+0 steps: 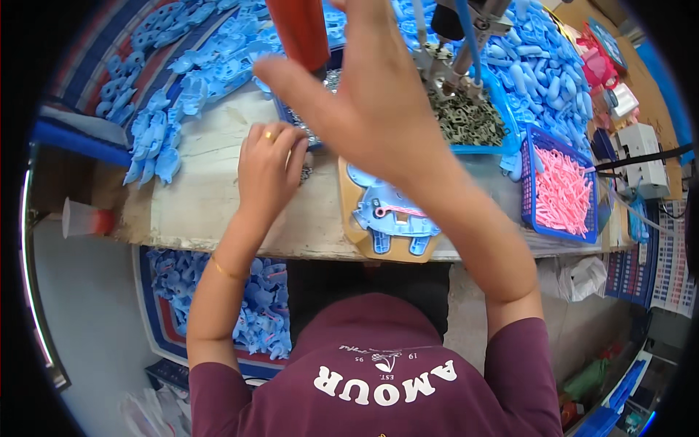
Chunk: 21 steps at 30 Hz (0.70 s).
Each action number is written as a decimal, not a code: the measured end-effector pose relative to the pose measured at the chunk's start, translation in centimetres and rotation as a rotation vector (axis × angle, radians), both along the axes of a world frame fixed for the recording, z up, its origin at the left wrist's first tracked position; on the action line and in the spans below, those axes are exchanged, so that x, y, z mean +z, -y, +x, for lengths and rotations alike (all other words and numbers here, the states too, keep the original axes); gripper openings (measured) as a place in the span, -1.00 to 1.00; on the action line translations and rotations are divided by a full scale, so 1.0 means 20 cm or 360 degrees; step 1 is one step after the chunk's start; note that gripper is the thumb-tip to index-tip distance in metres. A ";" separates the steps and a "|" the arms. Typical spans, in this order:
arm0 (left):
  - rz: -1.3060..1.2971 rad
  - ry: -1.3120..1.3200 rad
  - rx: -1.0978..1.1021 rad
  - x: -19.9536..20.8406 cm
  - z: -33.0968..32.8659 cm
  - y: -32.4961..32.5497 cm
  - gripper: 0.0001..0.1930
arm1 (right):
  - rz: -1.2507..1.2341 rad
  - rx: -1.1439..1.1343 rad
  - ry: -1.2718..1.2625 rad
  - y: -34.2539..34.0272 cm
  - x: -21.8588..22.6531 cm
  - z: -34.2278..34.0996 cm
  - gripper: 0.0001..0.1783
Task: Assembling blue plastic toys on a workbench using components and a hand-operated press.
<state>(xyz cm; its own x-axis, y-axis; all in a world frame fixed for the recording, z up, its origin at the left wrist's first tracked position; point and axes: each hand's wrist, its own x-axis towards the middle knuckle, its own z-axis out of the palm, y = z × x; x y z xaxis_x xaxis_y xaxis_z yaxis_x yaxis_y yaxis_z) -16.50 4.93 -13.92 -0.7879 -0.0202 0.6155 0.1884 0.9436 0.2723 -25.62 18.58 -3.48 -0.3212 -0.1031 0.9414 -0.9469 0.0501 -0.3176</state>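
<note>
My right hand (pixel 364 109) is raised over the bench, thumb stretched out to the left and apart from the fingers, whose tips run past the top edge. Beside it hangs an orange-red cylindrical tool (pixel 300 33), and I see nothing held in the palm. My left hand (pixel 268 164) rests low on the bench with its fingers curled, next to a few small metal pieces (pixel 306 174); what the fingertips hold is hidden. Between my arms, a light blue plastic shell (pixel 393 207) lies in a tan fixture (pixel 358 237), with a pink strip (pixel 404 211) in it.
A blue tray of dark metal clips (pixel 470 120) stands behind my right forearm, under a metal machine head (pixel 459 65). A blue basket (pixel 564 227) holds pink sticks. Blue plastic parts (pixel 218 62) are heaped along the back. More blue parts (pixel 262 313) fill a container below the bench.
</note>
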 end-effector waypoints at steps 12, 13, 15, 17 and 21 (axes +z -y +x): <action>-0.0332 0.0474 -0.0450 -0.15 -0.50 0.14 -0.73 | 0.0792 0.0713 0.1381 -0.12 0.26 -0.06 -0.51; -0.0329 0.0473 -0.0457 -0.13 -0.49 0.13 -0.73 | 0.0792 0.0705 0.1384 -0.14 0.25 -0.07 -0.51; -0.0460 0.0437 -0.0262 -0.08 -0.45 0.11 -0.76 | 0.0721 0.0779 0.1558 -0.18 0.25 -0.08 -0.52; -0.0408 0.0435 -0.0233 -0.03 -0.44 0.11 -0.79 | 0.0755 0.0762 0.1398 -0.22 0.20 -0.13 -0.53; -0.0343 0.0378 -0.0182 -0.04 -0.40 0.13 -0.86 | 0.0778 0.0943 0.1672 -0.24 0.23 -0.13 -0.53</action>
<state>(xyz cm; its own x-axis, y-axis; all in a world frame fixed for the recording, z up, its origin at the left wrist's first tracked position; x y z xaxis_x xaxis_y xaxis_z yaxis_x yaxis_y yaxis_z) -24.46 2.28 -14.68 -0.8995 0.1872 0.3947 0.2515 0.9607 0.1176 -28.30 23.46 1.12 -0.6652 -0.7408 0.0938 -0.1758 0.0333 -0.9839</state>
